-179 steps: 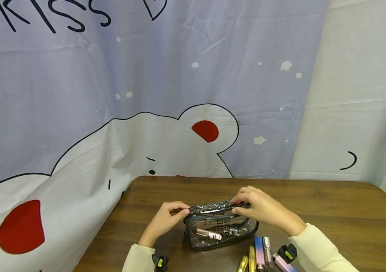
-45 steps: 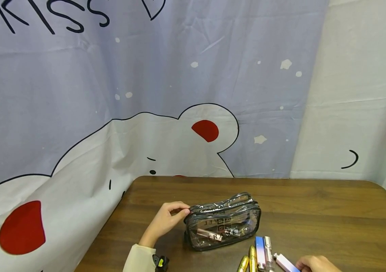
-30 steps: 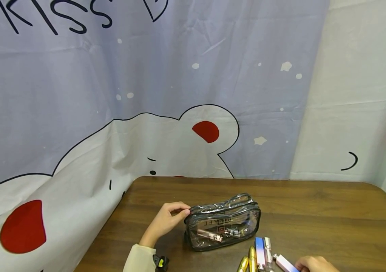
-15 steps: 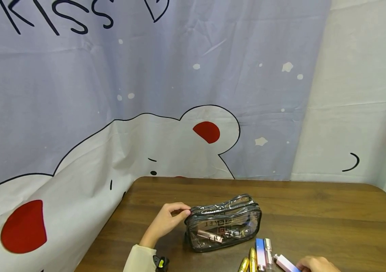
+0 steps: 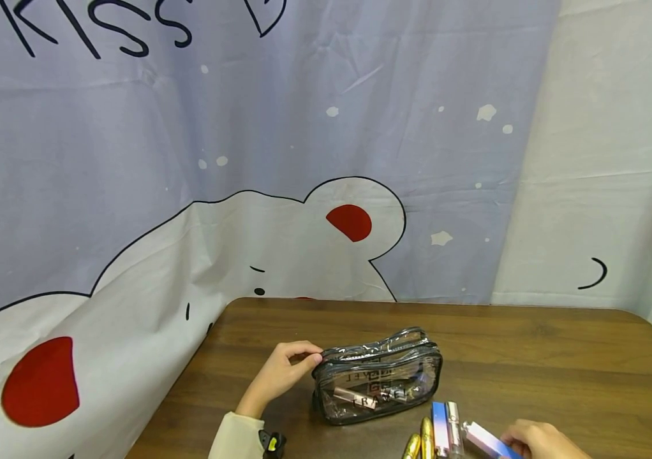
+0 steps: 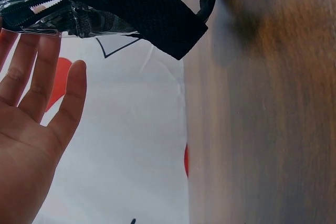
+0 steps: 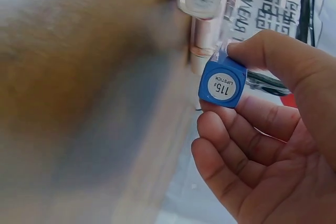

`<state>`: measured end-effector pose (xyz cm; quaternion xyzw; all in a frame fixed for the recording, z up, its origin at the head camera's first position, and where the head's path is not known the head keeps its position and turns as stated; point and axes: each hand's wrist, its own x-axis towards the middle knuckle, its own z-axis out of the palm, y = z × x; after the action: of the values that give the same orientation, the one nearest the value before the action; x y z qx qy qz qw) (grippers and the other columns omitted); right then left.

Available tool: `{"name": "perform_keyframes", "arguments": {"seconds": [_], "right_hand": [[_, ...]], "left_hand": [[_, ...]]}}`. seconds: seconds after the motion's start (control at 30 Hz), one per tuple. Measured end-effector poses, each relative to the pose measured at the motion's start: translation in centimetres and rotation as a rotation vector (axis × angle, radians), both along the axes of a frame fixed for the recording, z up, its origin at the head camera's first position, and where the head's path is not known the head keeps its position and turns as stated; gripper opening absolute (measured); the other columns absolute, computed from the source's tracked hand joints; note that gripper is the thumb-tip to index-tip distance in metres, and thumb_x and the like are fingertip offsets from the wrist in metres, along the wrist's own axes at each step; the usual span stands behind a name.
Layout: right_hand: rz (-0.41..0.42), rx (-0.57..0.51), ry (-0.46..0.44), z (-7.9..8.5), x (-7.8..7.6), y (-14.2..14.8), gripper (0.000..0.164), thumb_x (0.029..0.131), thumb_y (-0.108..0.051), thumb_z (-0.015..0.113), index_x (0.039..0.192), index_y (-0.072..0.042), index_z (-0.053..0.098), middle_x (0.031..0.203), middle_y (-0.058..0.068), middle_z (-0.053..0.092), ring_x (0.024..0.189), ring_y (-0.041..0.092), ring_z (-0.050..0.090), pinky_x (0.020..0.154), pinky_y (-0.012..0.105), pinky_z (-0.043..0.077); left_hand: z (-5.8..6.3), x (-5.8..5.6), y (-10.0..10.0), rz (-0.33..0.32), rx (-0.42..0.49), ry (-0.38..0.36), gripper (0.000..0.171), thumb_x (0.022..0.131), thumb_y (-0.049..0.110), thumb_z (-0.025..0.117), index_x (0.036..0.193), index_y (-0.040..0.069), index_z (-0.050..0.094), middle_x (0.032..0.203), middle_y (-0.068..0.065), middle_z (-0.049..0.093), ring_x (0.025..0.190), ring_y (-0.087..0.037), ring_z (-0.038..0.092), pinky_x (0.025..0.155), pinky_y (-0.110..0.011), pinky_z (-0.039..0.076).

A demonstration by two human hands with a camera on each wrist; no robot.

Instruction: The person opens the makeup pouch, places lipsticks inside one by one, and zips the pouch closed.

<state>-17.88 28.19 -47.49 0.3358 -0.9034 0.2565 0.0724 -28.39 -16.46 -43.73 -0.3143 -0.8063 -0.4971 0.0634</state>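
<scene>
A clear zippered pouch [image 5: 386, 389] with dark edges and printed lettering stands on the table, a tube [image 5: 355, 398] and other small items inside it. My left hand [image 5: 282, 371] pinches its upper left corner between thumb and fingers; the pouch's black strap [image 6: 152, 17] and zipper [image 6: 37, 10] show in the left wrist view. At the lower right, my right hand [image 5: 541, 440] pinches a lipstick [image 5: 487, 440] that fades from pink to blue. Thumb and index finger grip its blue square end [image 7: 221, 85], labelled "115# LIPSTICK", while the other fingers curl loosely below.
In front of the pouch lie another blue-and-pink lipstick [image 5: 439, 427], a clear tube with a silvery cap [image 5: 453, 424] and two gold tubes [image 5: 426, 437]. Behind the wooden table [image 5: 544, 357] hangs a printed curtain [image 5: 280, 121].
Six seconds ago my right hand was at the pouch's upper right; it has since moved to the lipstick. In the last half second the lipstick has tilted and risen slightly. My left hand stays put.
</scene>
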Motion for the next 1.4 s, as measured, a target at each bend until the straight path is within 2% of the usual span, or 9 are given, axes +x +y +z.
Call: {"name": "perform_keyframes", "arguments": {"seconds": [0.03,0.23,0.47,0.63,0.77,0.93,1.2,1.4], "right_hand": [[0.011,-0.008,0.022,0.2,0.0,0.0,0.016,0.073,-0.011,0.078,0.079,-0.003,0.066,0.074,-0.023,0.048,0.068,-0.013,0.038,0.051,0.018,0.037],[-0.014,-0.015,-0.018,2.0,-0.2,-0.4,0.012,0.078,-0.011,0.074,0.083,-0.002,0.068,0.078,-0.022,0.051,0.068,-0.012,0.038,0.052,0.018,0.039],[-0.026,-0.013,0.05,3.1,-0.3,-1.1,0.012,0.075,-0.011,0.075,0.084,-0.006,0.07,0.08,-0.022,0.051,0.069,-0.012,0.04,0.052,0.018,0.039],[-0.051,0.01,0.012,4.3,-0.3,-1.6,0.013,0.078,-0.013,0.075,0.088,-0.006,0.071,0.081,-0.02,0.053,0.07,-0.012,0.042,0.054,0.019,0.042],[-0.072,0.001,0.073,5.1,-0.4,-2.2,0.013,0.075,-0.012,0.077,0.087,-0.009,0.071,0.081,-0.021,0.05,0.07,-0.011,0.039,0.054,0.019,0.038],[-0.047,-0.041,0.18,5.9,-0.8,-2.8,0.016,0.073,-0.008,0.078,0.087,-0.008,0.071,0.081,-0.019,0.05,0.069,-0.011,0.037,0.052,0.017,0.036],[-0.01,-0.09,0.398,7.3,-1.5,-4.0,0.027,0.065,-0.002,0.081,0.086,-0.014,0.071,0.08,-0.02,0.049,0.067,-0.013,0.038,0.054,0.005,0.031],[0.008,-0.092,0.441,8.2,-2.2,-4.7,0.025,0.066,-0.005,0.082,0.087,-0.011,0.071,0.079,-0.016,0.051,0.069,-0.012,0.038,0.055,0.006,0.03]], "left_hand": [[0.0,0.0,0.0,0.0,0.0,-0.001,0.015,0.093,0.019,0.063,0.1,0.009,0.073,0.095,-0.008,0.072,0.084,-0.001,0.061,0.075,-0.026,0.052],[0.0,0.0,0.0,0.003,-0.002,0.003,0.015,0.093,0.019,0.063,0.1,0.009,0.073,0.095,-0.008,0.072,0.083,-0.001,0.061,0.074,-0.027,0.052],[0.0,0.1,-0.1,-0.004,0.0,0.0,0.016,0.094,0.019,0.063,0.101,0.009,0.072,0.096,-0.009,0.072,0.084,-0.001,0.061,0.074,-0.027,0.052],[-0.1,0.0,-0.1,-0.004,0.003,0.003,0.015,0.094,0.018,0.063,0.1,0.008,0.073,0.095,-0.009,0.072,0.083,-0.001,0.061,0.074,-0.026,0.052],[0.0,0.1,0.0,-0.002,0.004,0.004,0.015,0.093,0.018,0.063,0.1,0.008,0.073,0.095,-0.009,0.072,0.083,-0.001,0.061,0.073,-0.027,0.052],[0.1,0.2,0.0,-0.006,0.007,0.01,0.016,0.093,0.018,0.063,0.1,0.008,0.073,0.094,-0.009,0.072,0.082,-0.001,0.06,0.073,-0.028,0.052],[0.1,0.2,0.0,-0.007,0.008,0.013,0.015,0.093,0.017,0.063,0.099,0.007,0.073,0.094,-0.011,0.072,0.081,-0.001,0.06,0.072,-0.028,0.052],[0.1,0.0,0.0,-0.008,0.008,0.015,0.015,0.093,0.017,0.063,0.099,0.007,0.072,0.094,-0.011,0.072,0.081,0.0,0.059,0.072,-0.025,0.051]]}}
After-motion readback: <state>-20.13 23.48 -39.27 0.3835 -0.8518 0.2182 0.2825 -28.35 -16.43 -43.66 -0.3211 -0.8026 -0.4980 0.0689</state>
